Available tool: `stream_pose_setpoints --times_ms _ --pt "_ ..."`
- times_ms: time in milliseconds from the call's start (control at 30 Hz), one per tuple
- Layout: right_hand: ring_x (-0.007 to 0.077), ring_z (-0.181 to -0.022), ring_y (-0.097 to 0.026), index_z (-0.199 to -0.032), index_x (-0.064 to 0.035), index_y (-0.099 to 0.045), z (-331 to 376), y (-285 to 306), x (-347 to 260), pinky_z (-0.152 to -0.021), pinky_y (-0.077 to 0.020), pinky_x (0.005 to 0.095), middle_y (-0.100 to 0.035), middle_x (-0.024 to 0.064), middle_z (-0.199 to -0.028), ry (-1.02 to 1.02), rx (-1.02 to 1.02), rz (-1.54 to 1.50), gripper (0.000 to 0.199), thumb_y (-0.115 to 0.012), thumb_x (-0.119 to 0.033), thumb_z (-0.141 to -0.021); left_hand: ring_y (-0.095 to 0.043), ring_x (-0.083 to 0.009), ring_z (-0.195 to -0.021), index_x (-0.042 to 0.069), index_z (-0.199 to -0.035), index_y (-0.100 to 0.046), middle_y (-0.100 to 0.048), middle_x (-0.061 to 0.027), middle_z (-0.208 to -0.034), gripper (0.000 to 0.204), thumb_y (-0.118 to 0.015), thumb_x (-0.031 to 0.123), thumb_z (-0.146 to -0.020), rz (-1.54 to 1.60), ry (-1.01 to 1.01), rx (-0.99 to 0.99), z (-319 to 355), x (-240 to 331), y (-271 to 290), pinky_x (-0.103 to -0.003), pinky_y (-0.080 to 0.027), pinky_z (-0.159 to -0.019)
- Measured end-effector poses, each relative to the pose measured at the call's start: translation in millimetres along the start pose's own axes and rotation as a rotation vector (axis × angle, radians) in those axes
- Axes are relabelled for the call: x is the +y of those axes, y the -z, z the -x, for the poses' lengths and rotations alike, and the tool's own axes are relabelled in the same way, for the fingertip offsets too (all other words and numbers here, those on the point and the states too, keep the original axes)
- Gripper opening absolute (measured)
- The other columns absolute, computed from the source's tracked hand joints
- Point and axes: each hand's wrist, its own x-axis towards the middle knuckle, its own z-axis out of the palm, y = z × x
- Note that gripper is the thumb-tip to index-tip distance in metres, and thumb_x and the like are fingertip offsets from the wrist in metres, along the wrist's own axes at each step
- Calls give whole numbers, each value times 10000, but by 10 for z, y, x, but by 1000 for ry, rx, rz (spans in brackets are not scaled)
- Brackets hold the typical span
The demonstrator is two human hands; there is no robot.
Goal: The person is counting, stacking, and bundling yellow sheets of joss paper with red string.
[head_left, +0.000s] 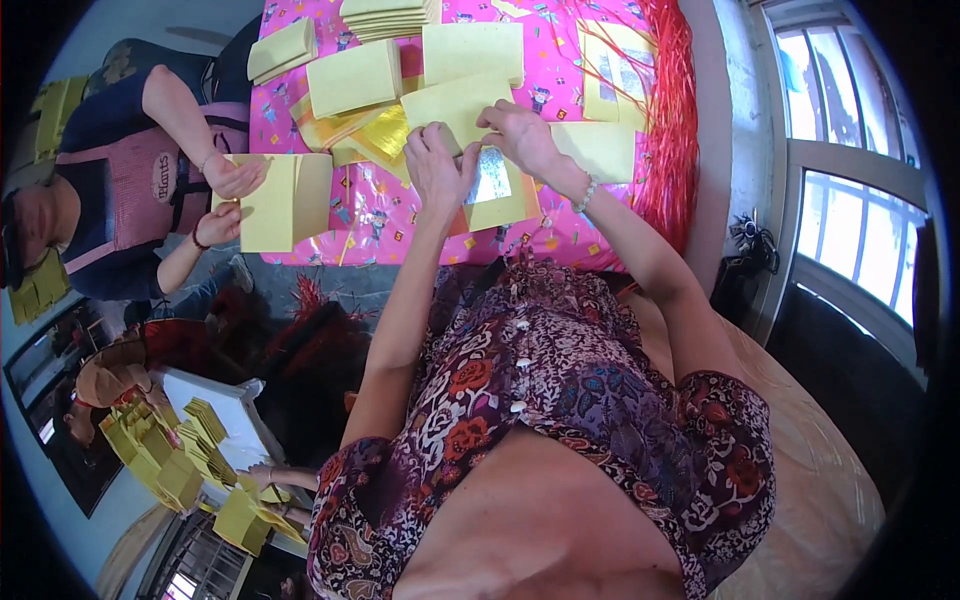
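Note:
At the pink table's front, I hold a sheet of yellow paper (452, 103). The fingers of my left hand (436, 170) curl over its lower left edge. My right hand (527, 140) is bent, with its fingertips closed on the sheet's right side. Just below my hands lies a yellow paper with a silver foil patch (491, 178). Shiny gold-coloured sheets (385, 135) lie left of my left hand. Behind them rests a folded stack of yellow paper (352, 80), and another yellow stack (473, 52) is farther back.
A co-worker (125, 185) at the left handles a yellow paper stack (285, 203). Red tinsel strands (672, 130) hang along the table's right side. More yellow papers (205, 440) stand on a white table at lower left, where another person's hand reaches in.

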Motion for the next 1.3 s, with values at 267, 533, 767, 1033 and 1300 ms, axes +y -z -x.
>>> stream_pose_setpoints --times_ms 267,533,767,1033,1300 --pt "273 -893 -619 -980 -73 -580 -98 58 52 -760 -513 391 -594 88 -902 -137 -262 -8 273 -732 -142 -764 -448 -385 -1073 -23 -1189 -481 -444 -217 -1125 622 -749 337 -758 67 18 23 18 -25 -9 -468 -376 -940" --pt "284 -868 -595 -944 -79 -550 -47 6 149 -747 -501 394 -561 87 -885 -102 -249 -14 261 -731 -163 -777 -387 -346 -1102 127 -1169 -601 -399 -174 -1177 418 -738 177 -778 232 64 28 75 -217 57 -431 -359 -956" --pt "253 -736 -594 -916 -54 -536 -33 -12 222 -658 -487 356 -531 94 -845 15 -183 -51 225 -720 -83 -790 -437 -253 -1034 175 -1185 -666 -432 -110 -1127 385 -709 133 -805 358 -3 -32 80 -566 142 -344 -409 -889" --pt "232 -741 -577 -919 -48 -535 -52 48 246 -683 -488 346 -520 93 -852 54 -202 -79 194 -698 -92 -825 -488 -69 -750 164 -1188 -680 -433 -28 -1089 379 -652 23 -837 754 208 -158 84 -617 108 -199 -461 -683" --pt "233 -789 -582 -957 -47 -522 -28 83 242 -721 -498 341 -515 99 -898 95 -249 -122 209 -687 -111 -846 -477 -53 -763 164 -1193 -682 -449 -5 -1080 378 -675 35 -838 934 327 -221 81 -756 72 -188 -455 -710"
